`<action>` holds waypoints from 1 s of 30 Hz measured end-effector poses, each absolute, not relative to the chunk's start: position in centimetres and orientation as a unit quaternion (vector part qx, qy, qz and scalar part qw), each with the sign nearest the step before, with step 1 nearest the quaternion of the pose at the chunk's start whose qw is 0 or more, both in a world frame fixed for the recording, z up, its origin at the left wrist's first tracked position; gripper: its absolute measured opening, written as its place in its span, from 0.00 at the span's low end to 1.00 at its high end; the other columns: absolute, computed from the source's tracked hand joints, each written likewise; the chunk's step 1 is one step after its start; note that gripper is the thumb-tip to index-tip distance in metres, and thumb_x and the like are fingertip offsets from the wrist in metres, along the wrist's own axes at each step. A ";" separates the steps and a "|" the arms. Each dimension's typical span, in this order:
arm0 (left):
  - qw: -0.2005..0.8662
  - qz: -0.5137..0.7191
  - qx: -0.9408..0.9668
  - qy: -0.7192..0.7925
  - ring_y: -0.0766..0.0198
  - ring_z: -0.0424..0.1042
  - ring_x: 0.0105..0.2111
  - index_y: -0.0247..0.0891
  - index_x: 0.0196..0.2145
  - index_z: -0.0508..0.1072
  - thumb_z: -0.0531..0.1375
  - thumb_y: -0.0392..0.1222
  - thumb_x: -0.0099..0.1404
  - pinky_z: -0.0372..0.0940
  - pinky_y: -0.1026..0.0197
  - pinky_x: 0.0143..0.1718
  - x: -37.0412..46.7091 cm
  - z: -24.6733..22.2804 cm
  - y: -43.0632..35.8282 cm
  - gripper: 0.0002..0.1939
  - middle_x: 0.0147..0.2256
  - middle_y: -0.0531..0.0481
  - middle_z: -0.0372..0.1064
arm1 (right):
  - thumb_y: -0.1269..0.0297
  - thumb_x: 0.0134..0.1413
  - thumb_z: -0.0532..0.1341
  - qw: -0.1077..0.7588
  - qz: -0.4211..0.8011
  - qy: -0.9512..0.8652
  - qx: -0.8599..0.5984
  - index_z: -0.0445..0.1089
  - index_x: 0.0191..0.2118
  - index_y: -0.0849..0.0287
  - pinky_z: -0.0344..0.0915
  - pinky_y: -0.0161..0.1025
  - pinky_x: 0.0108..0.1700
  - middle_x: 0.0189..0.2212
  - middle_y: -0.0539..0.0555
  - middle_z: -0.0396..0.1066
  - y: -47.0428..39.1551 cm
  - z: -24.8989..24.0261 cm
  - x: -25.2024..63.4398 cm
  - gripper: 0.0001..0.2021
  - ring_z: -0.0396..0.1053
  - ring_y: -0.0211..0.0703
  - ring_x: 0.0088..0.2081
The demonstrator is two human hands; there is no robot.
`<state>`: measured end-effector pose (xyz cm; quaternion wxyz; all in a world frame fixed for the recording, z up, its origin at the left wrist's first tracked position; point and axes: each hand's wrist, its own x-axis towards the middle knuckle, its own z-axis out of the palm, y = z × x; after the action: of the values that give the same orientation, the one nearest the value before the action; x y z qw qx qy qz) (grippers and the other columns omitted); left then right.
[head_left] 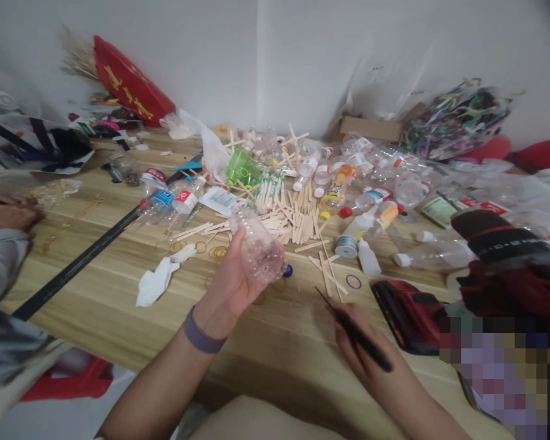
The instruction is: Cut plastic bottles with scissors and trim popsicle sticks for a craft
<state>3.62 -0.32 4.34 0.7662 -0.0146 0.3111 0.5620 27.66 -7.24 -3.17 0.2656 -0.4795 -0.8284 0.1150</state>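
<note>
My left hand is wrapped around a clear plastic bottle, tilted with its base towards me, above the wooden table. A purple band circles that wrist. In my right hand is a slim tool with a black handle and a thin dark pointed tip; its exact kind is unclear. The tip points up and left, apart from the bottle. Beyond the bottle lies a pile of wooden craft sticks. A small purple cap sits just right of the bottle's base.
A red and black power tool lies at the right. Many plastic bottles crowd the back right. A long black bar crosses the left side, near another person's hands. Crumpled tissue and rubber bands lie left of centre.
</note>
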 end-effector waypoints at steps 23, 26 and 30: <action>0.713 0.603 0.032 0.355 0.58 0.76 0.30 0.36 0.37 0.68 0.54 0.46 0.70 0.73 0.57 0.33 4.8 4.8 -0.8 0.10 0.30 0.45 0.73 | 0.52 0.56 0.55 0.184 0.597 -0.540 -0.564 0.57 0.29 0.53 0.62 0.34 0.22 0.18 0.46 0.69 -7.1 -1.4 22.9 0.12 0.73 0.42 0.20; 0.723 0.591 0.037 0.355 0.59 0.76 0.29 0.36 0.35 0.69 0.53 0.44 0.70 0.73 0.58 0.33 5.0 4.7 -1.0 0.10 0.29 0.45 0.73 | 0.54 0.55 0.56 0.169 0.620 -0.518 -0.565 0.57 0.29 0.53 0.63 0.33 0.21 0.19 0.45 0.68 -7.5 -2.5 23.3 0.11 0.72 0.41 0.21; 0.728 0.574 0.041 0.372 0.59 0.76 0.29 0.36 0.35 0.70 0.52 0.44 0.71 0.74 0.58 0.33 5.3 4.7 -1.1 0.12 0.30 0.44 0.74 | 0.60 0.55 0.55 0.179 0.567 -0.554 -0.583 0.58 0.28 0.55 0.60 0.32 0.21 0.17 0.43 0.59 -8.0 -3.5 23.4 0.08 0.65 0.38 0.19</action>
<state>5.30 -1.12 4.74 0.7283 0.0413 0.3720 0.5739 23.39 -8.05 -3.55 0.1792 -0.5826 -0.5540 0.5671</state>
